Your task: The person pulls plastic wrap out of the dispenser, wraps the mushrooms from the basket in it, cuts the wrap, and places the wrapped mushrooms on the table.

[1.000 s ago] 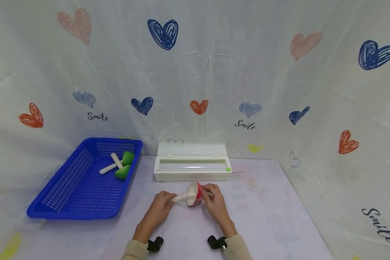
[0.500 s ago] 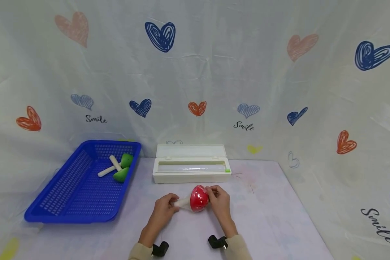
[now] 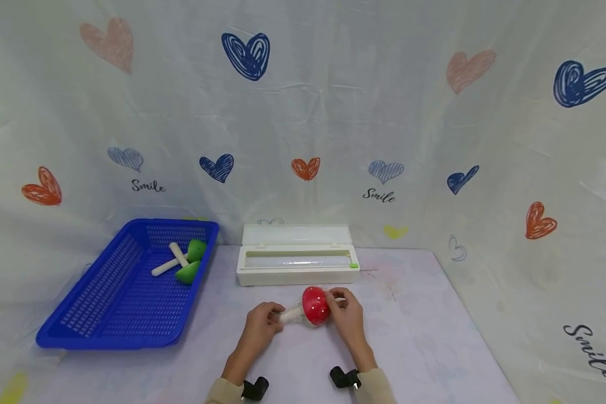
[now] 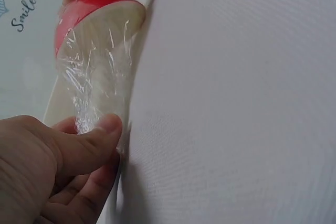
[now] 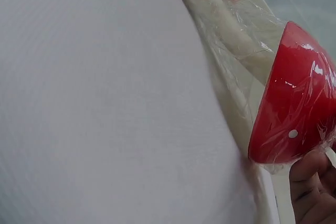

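Observation:
A toy mushroom [image 3: 316,306] with a red, white-dotted cap and a pale stem lies on its side between my two hands. Clear plastic wrap [image 4: 100,77] covers its stem and cap, crinkled and shiny. My left hand [image 3: 262,328] pinches the wrapped stem end between thumb and fingers. At the cap's side, my right hand [image 3: 349,320] pinches gathered wrap near the top of the cap, as the right wrist view shows. The stem points left and the cap points right.
A white cling-film box [image 3: 298,276] with its lid up stands behind the hands, a clear roll inside. To the left is a blue plastic basket [image 3: 111,341] holding two green-capped mushrooms [image 3: 188,274]. A curtain printed with hearts [image 3: 252,56] backs the table [image 3: 414,325].
The mushroom has been turned, so its red dotted cap now faces the head camera instead of its pale underside. Both hands have shifted slightly right with it.

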`<state>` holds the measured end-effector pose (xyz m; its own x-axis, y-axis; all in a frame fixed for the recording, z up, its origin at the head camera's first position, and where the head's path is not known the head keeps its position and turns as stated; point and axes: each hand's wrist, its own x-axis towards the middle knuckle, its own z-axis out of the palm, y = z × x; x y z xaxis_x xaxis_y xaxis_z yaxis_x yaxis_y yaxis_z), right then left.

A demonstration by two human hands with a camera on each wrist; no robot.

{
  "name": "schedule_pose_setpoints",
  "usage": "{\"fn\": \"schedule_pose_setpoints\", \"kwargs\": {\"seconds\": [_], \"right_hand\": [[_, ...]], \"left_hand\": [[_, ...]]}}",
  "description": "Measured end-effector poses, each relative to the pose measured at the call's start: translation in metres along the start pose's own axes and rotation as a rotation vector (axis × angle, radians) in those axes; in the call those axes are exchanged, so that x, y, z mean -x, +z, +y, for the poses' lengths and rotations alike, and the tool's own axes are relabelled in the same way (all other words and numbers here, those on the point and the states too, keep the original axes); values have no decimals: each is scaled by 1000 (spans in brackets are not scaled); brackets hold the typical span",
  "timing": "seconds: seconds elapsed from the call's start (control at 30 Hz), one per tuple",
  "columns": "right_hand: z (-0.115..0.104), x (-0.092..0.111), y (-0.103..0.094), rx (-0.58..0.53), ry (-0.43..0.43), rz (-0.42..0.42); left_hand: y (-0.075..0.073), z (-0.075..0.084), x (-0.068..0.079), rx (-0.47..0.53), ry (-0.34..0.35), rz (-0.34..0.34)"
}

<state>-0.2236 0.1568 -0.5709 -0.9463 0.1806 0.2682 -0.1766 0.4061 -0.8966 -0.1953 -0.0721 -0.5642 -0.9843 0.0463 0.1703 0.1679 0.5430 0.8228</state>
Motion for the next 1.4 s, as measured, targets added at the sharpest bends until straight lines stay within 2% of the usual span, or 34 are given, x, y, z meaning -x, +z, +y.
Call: {"fn": "schedule_pose_setpoints", "kwargs": {"seconds": [0.17, 0.33, 0.47, 0.7, 0.83, 0.93, 1.13, 1.3, 1.4], "right_hand": [[5, -3, -10, 29, 17, 7], [12, -10, -24, 50, 35, -11], [17, -14, -43, 78, 61, -18], [30, -24, -79, 163, 76, 48], [37, -33, -96, 218, 74, 104], [42, -42, -109, 257, 82, 148], [51, -61, -135, 317, 121, 173], [57, -72, -150, 337, 108, 183], [61, -78, -156, 335, 86, 209]], "left_hand": [[10, 4, -2, -49, 19, 7], [24, 14, -8, -126, 57, -20], [39, 24, -11, -120, 96, -50], [67, 44, -19, -137, 142, -92], [84, 59, -25, -102, 164, -158], [96, 70, -30, -71, 155, -218], [120, 89, -43, -113, 161, -326], [138, 99, -51, -155, 218, -357], [147, 101, -54, -175, 224, -382]]}}
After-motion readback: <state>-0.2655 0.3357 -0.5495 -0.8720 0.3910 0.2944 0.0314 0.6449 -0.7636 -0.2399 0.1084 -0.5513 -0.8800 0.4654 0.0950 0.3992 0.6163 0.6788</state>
